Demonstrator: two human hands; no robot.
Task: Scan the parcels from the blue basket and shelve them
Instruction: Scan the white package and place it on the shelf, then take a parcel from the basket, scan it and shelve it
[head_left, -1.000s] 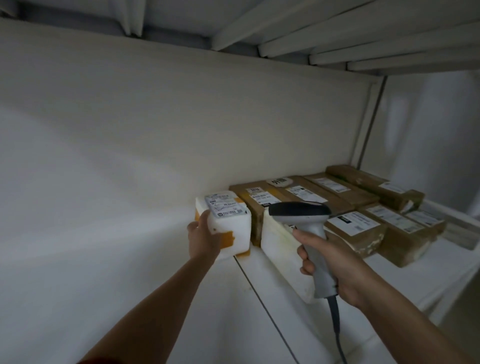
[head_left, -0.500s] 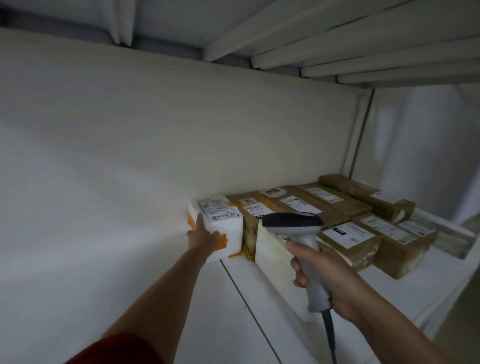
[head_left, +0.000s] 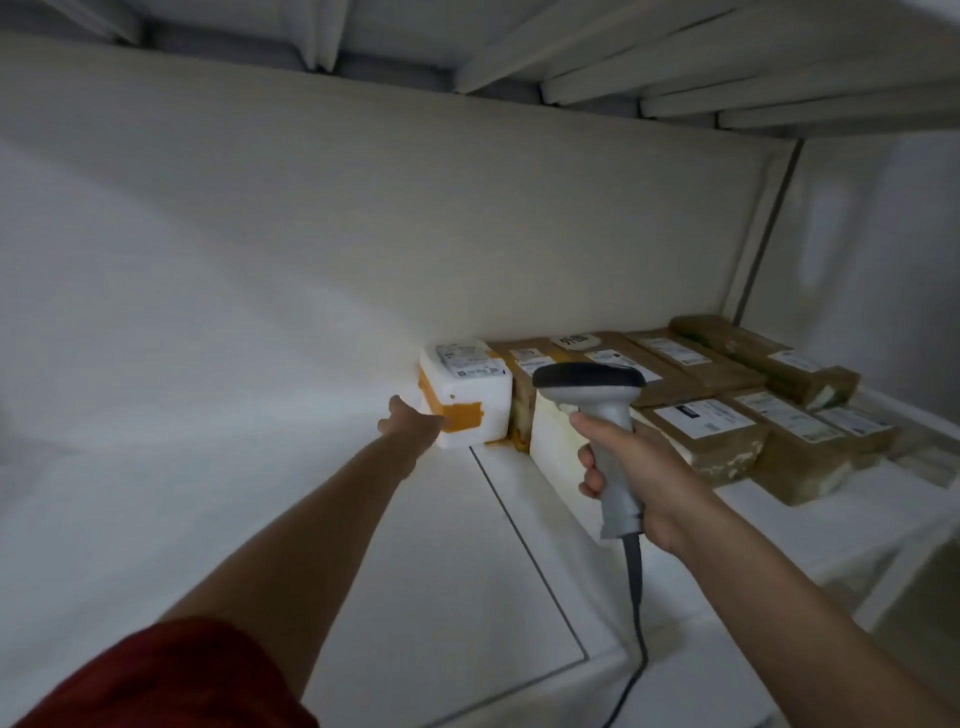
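A white foam parcel with orange tape and a label on top sits on the white shelf, pushed against the back wall. My left hand reaches out to its front left corner and touches it; how the fingers lie is hard to see. My right hand grips the handle of a grey barcode scanner, whose dark head points toward the parcels. The scanner's cable hangs down. The blue basket is out of view.
Several brown labelled parcels lie in rows along the shelf to the right of the foam one. A long white box stands in front of them. The shelf above hangs low overhead. A white side panel closes the right end.
My left hand pushed the foam parcel back to the wall and next to the brown parcels, then slid down to its lower front corner. The scanner stayed in my right hand.
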